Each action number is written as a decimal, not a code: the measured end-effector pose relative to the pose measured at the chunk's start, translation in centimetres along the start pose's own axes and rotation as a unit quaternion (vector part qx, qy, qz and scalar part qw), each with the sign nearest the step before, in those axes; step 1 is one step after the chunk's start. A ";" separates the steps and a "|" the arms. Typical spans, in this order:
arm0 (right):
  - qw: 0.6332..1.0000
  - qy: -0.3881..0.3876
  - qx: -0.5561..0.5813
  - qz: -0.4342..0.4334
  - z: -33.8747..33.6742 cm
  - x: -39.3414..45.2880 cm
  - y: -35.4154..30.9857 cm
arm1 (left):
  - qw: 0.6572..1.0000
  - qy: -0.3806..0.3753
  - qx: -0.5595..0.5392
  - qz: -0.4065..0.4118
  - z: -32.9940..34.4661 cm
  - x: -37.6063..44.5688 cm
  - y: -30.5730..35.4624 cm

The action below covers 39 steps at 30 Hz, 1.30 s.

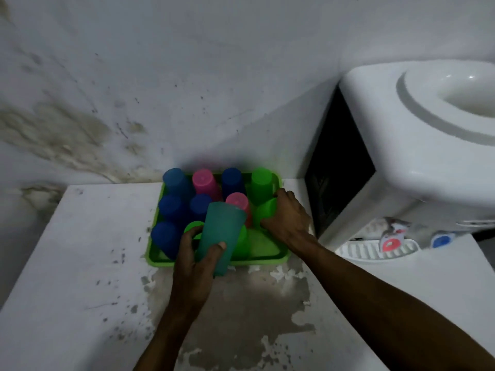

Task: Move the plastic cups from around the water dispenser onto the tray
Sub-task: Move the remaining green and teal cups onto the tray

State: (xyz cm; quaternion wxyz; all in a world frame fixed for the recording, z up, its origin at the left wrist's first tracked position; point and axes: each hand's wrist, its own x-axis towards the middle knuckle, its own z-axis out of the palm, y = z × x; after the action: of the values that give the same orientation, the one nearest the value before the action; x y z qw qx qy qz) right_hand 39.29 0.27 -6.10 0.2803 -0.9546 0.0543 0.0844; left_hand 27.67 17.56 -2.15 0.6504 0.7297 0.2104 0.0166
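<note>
Cups are packed upside down in rows on the green tray [263, 261]. A teal cup [221, 236] is clasped, tilted, by the left hand [191, 266] above the front gap, while a green cup [265, 210] is gripped by the right hand [288, 219], probably to seat it.

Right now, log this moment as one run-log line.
left hand: holds teal cup over tray | right hand: grips green cup on tray | dispenser: right

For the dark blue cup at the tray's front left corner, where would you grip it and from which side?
Grip the dark blue cup around its side wall just below the closed base, coming from the left or from above. It stands upside down, so there is no open rim to hook. Other cups crowd its back and right, and the left hand with the teal cup is close by; only the tray edge side is free.
</note>
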 end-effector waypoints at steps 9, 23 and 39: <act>0.999 0.005 -0.034 -0.013 3.0 2.6 -0.3 | 0.996 0.049 0.064 0.032 -1.8 1.3 0.0; 0.995 0.043 0.086 0.005 1.9 -2.3 6.2 | 0.966 -0.021 0.221 0.131 4.0 1.6 3.0; 0.983 0.031 0.183 -0.010 0.2 -8.8 11.1 | 0.835 -0.078 0.532 0.115 12.4 3.4 -0.9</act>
State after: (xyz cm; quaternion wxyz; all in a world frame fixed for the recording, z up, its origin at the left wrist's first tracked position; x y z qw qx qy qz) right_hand 28.97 -8.43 -10.44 0.4493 -0.8899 0.0678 0.0402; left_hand 34.23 7.11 -5.80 0.1689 0.9811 0.0501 -0.0802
